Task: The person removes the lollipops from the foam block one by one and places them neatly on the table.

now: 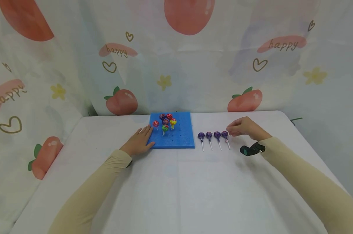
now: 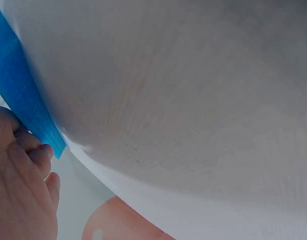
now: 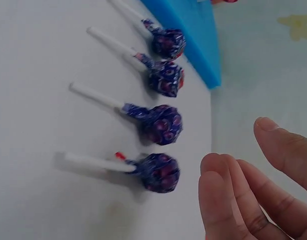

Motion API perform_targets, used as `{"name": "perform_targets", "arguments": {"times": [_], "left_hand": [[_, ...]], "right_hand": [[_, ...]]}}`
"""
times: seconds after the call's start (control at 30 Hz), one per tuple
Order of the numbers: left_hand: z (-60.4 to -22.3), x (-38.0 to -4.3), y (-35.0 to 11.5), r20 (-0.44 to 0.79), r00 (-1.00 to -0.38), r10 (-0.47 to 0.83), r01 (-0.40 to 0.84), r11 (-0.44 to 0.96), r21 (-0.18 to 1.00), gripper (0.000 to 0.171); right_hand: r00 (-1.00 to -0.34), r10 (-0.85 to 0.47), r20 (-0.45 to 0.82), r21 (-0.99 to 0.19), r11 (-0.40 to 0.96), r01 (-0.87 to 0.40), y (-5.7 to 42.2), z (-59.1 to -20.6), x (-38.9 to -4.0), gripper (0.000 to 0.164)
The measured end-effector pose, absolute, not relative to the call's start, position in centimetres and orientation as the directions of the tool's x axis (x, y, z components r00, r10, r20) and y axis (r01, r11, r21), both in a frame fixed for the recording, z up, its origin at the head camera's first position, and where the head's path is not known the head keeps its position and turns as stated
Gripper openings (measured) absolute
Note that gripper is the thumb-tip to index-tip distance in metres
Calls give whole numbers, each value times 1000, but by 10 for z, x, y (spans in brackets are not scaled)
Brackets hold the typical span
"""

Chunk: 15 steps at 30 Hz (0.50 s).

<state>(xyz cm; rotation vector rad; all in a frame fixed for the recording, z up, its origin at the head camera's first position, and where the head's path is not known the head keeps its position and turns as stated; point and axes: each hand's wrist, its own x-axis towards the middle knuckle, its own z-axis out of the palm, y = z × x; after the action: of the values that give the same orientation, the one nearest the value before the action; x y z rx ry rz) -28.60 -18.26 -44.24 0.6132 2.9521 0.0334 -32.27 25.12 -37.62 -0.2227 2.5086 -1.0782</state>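
Observation:
My left hand (image 1: 138,141) rests with straight fingers on the left edge of a blue foam board (image 1: 182,139). Several lollipops stand upright in that board, among them a green one (image 1: 165,128), a yellow one (image 1: 172,122) and a red one (image 1: 156,123). To the right of the board, several purple-wrapped lollipops (image 1: 209,135) lie in a row, white sticks toward me. Beside the head of the rightmost lollipop (image 3: 161,172) is my right hand (image 1: 246,127). In the right wrist view its thumb stands apart from the bent fingers (image 3: 216,200), with nothing between them.
A white cloth covers the table (image 1: 176,191). Behind it hangs a printed curtain (image 1: 205,74) with peaches, hearts and flowers. A black wrist camera (image 1: 252,149) hangs below my right wrist. Small holes dot the right part of the board.

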Motion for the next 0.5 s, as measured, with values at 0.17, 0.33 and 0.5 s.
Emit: {"name": "perform_targets", "arguments": {"times": [0.17,0.33,0.5], "left_hand": [[-442,-286,-182,-129,-910,393,391,919,40,75],[-443,-288,-183,-118,-910,397,395,918,42,74],[-445,-289,-184,-114,-910,399,397,917,39,73]], "right_hand": [[-897,-347,-273,-742,670,-33,229,-362,-329,41],[-887,-391,-245,-760,646,-75,198,-354,-337,37],[-875,-429,-224,-775,623,-107,164,-352,-344,33]]}}
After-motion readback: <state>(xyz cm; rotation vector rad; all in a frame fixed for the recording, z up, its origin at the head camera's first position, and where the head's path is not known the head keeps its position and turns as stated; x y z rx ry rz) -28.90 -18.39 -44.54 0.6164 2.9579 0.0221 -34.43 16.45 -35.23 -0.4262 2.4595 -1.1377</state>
